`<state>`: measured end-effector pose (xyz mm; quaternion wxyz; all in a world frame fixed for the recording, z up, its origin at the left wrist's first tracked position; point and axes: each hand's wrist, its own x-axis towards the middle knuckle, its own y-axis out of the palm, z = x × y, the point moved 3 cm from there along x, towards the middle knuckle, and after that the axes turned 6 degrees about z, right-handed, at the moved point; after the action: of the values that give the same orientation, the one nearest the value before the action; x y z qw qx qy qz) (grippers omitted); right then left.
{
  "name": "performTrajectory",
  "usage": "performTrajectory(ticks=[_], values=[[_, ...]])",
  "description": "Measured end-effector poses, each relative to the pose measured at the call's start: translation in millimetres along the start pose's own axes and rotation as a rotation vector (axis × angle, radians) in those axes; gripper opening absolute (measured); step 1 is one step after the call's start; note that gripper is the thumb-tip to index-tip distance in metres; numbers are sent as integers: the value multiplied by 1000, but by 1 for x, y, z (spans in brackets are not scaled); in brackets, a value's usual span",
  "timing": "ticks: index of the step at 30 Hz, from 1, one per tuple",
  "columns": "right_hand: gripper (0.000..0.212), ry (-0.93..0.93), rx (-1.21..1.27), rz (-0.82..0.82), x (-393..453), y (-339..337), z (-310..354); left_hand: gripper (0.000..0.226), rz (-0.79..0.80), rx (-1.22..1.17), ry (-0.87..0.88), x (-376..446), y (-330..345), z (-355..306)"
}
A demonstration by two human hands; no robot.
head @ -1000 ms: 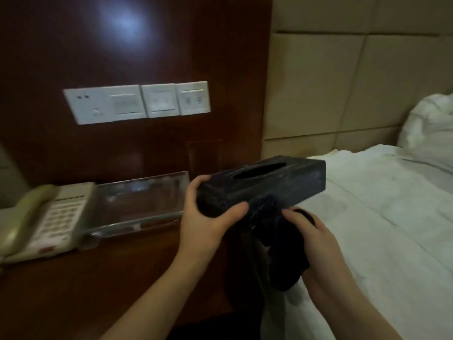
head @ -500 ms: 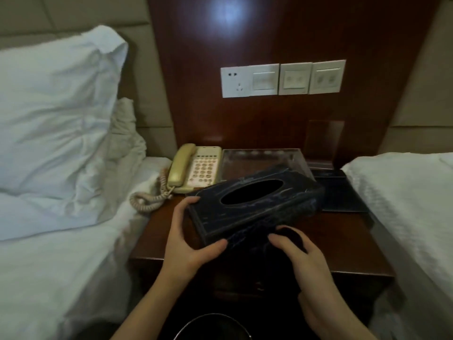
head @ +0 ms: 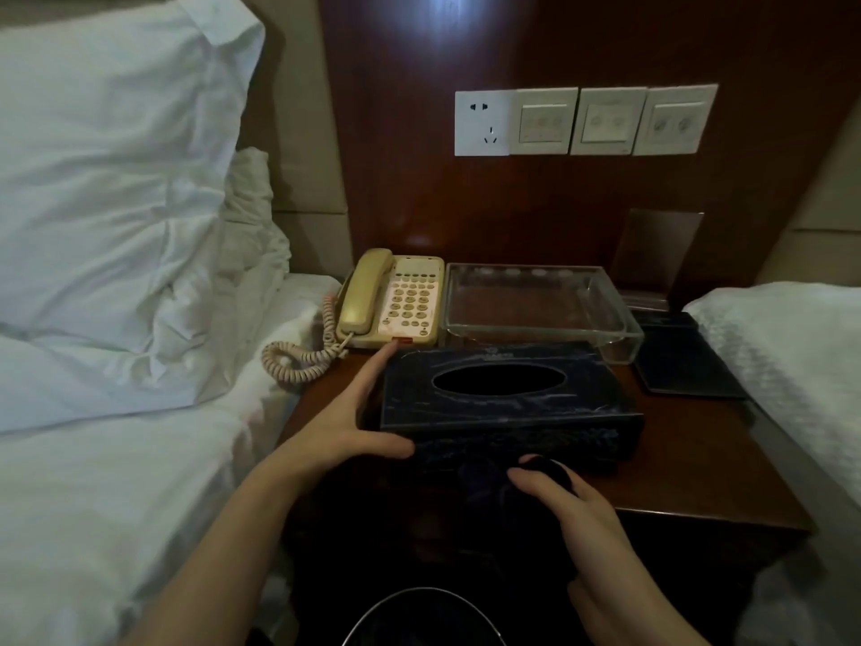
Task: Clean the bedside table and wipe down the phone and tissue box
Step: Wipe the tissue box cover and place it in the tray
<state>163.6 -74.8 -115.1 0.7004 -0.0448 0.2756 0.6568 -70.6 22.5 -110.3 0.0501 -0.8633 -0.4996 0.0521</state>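
- Left hand (head: 347, 424) is laid flat against tissue box (head: 505, 403), fingers straight, thumb spread.
- Dark cloth (head: 536, 487) is gripped by right hand (head: 575, 505), fingers curled.

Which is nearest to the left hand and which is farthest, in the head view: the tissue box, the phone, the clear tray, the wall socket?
From the left hand:
1. Tissue box: touching the hand, on its right.
2. Phone: just behind the hand's fingers.
3. Clear tray: behind the box, right of the phone.
4. Wall socket: up on the wood panel, farthest.
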Motion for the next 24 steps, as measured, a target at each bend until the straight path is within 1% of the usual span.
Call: performTrajectory(ticks=[1, 2, 4, 5, 7, 8, 9, 11, 15, 16, 19, 21, 23, 24], values=[[21, 1, -1, -8, 1, 0, -3, 124, -47, -71, -23, 0, 4, -1], [22, -1, -3, -15, 1, 0, -5, 114, -120, -156, -30, 0, 9, -4], [22, -2, -11, -24, 2, 0, -8, 82, -282, -280, -56, 1, 18, -7], [22, -4, -16, -28, 2, -1, -9, 71, -330, -305, -89, 1, 23, -7], [22, -8, -20, -34, 2, -1, -9, 48, -329, -314, -129, 1, 31, -6], [22, -11, -16, -34, 2, -1, -8, 43, -311, -315, -120, 1, 33, -4], [23, -15, -9, -34, 1, 0, -8, 44, -301, -317, -112, 0, 34, -4], [28, -26, 12, -29, -1, 1, -7, 52, -280, -328, -82, -2, 34, -5], [45, -77, 13, -41, -6, 7, -5, 78, -192, -334, -34, -7, 32, -2], [45, -97, 21, -52, -7, 8, -3, 82, -191, -328, -22, -7, 32, -1], [46, -160, 64, -97, -9, 7, 2, 99, -259, -375, 20, -9, 39, -3], [46, -199, 100, -136, -9, 6, 8, 115, -279, -411, 17, -13, 49, -4], [39, -228, 128, -170, -8, 5, 15, 130, -266, -350, -4, -14, 54, -1], [35, -240, 129, -179, -8, 4, 19, 134, -259, -301, -24, -14, 55, -1]])
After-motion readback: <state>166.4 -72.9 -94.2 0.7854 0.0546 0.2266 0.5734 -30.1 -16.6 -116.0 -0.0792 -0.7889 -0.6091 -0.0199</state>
